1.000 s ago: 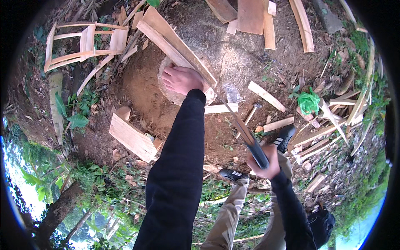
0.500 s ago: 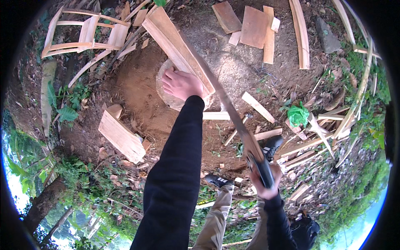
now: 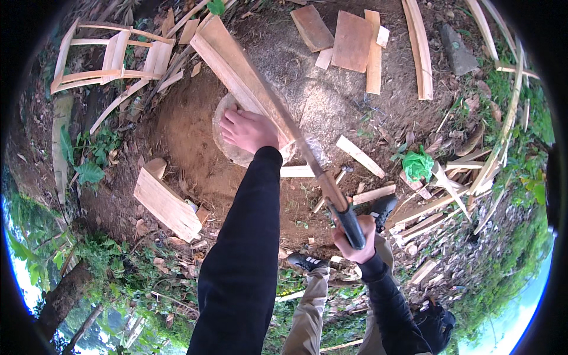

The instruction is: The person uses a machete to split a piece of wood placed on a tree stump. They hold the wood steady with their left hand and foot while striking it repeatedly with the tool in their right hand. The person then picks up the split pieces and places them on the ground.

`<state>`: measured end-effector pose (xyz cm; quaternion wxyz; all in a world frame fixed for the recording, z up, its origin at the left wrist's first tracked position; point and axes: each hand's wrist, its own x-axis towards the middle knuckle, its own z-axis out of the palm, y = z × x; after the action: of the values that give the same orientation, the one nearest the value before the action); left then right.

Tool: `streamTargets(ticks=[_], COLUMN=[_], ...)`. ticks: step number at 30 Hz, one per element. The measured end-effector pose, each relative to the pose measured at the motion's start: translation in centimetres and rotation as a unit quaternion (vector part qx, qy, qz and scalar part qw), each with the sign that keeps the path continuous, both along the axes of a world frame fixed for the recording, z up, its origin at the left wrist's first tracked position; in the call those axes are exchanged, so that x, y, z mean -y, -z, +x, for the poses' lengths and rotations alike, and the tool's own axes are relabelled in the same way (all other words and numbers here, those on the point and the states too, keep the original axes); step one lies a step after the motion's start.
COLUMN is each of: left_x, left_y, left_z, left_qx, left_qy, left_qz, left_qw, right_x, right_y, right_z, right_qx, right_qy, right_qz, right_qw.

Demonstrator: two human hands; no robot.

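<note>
Left hand [image 3: 248, 130] flat, arm extended; right hand [image 3: 354, 241] fisted.

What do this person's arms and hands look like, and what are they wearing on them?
Both arms are covered by long, plain black sleeves that reach the wrists and fit closely. The left hand and the right hand are bare: no gloves, and no rings, watch or markings that I can make out.

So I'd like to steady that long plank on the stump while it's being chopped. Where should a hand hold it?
Hold the long plank at its near end on the stump, from the left, where the left hand presses. The machete in the right hand runs along its right edge, so that side looks unsafe.
</note>
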<state>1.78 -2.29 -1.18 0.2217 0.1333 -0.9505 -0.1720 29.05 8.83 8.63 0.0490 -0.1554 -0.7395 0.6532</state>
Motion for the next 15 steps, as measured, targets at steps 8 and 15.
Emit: streamTargets(ticks=[8,15], left_x=[0.3,0.9], left_y=[0.2,0.8], left_z=[0.3,0.1], left_qx=[-0.031,-0.035], left_qy=[0.020,0.025], left_qz=[0.052,0.099], left_qw=[0.998,0.994], right_x=[-0.3,-1.7], right_y=[1.4,1.5], right_z=[-0.5,-3.3], right_qx=[-0.012,-0.036], right_qy=[-0.029,-0.071], right_qz=[0.029,0.024], right_qw=[0.999,0.997])
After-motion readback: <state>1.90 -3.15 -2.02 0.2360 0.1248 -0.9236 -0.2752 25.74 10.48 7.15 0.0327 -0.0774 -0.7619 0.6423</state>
